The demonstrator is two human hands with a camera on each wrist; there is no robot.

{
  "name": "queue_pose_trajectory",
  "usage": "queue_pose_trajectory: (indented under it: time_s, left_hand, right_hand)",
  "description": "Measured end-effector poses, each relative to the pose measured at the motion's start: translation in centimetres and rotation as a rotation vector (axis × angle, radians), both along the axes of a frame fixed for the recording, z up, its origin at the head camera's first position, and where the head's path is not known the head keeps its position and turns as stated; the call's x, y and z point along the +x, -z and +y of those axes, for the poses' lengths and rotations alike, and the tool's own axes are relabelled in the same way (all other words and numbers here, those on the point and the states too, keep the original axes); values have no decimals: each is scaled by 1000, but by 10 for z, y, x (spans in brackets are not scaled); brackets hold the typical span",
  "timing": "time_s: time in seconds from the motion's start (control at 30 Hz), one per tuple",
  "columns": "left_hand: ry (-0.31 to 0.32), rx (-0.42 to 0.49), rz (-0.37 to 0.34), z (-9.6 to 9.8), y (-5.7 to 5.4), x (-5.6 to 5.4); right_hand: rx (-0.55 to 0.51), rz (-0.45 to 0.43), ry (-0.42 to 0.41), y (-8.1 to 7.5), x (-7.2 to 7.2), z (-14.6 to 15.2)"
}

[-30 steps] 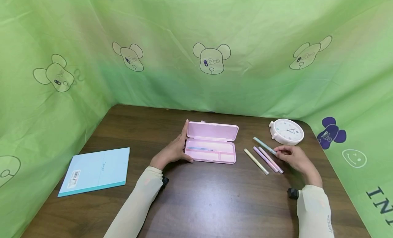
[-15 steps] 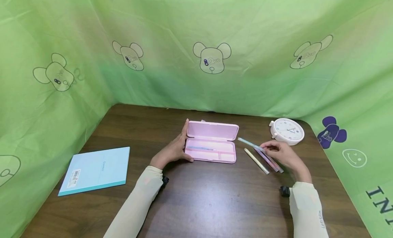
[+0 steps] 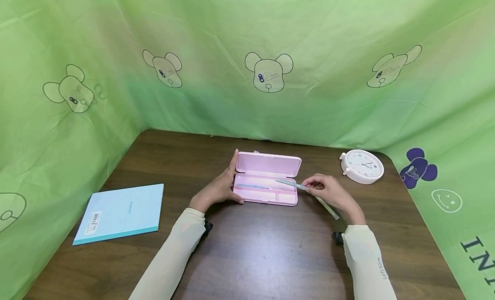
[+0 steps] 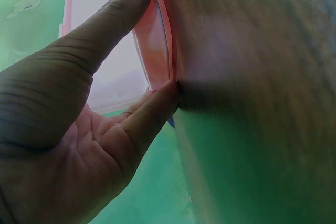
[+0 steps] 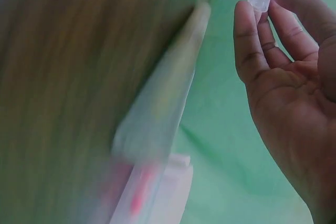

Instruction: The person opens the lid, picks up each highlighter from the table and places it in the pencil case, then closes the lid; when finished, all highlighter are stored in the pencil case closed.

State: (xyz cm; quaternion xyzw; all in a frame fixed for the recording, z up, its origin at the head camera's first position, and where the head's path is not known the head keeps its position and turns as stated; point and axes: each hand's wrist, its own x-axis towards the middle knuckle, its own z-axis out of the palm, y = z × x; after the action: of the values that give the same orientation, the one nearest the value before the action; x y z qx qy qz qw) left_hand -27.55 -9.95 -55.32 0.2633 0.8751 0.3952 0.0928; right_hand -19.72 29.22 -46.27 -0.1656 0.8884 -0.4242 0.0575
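A pink pencil case (image 3: 264, 196) lies with its lid raised at the middle of the table, a slim blue pen (image 3: 253, 187) inside its long compartment. My left hand (image 3: 218, 186) grips the case's left end, thumb at the front edge and fingers behind, as the left wrist view shows too. Between thumb and fingers my right hand (image 3: 330, 192) pinches a pale blue-green pen (image 3: 291, 184) by its end. The pen's far end reaches over the right part of the case. Beneath that hand, a pale yellow pen (image 3: 328, 208) shows in part. The purple and pink pens are hidden there in the head view.
A white round clock (image 3: 362, 166) lies at the back right of the brown table (image 3: 263, 252). To the left is a light blue notebook (image 3: 120, 214). Green printed cloth (image 3: 209, 93) hangs around the table's back and sides.
My right hand has carried the blue-green pen leftward, from beside the clock to over the pencil case. The left hand has stayed at the case's left end.
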Motion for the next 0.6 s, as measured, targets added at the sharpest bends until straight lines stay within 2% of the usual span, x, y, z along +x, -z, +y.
queue_pose_trajectory:
  time_s: [0.13,0.33,0.6]
  left_hand:
    - [4,12,-2,-1,0,-1]
    - [13,22,16,-3,0,-2]
    - [4,4,1,0,1,-1]
  right_hand:
    - [25,18,-16,0,-6,-16]
    - [6,46,-16,3,-14,-38]
    - [4,66,-30,9,-23,-64]
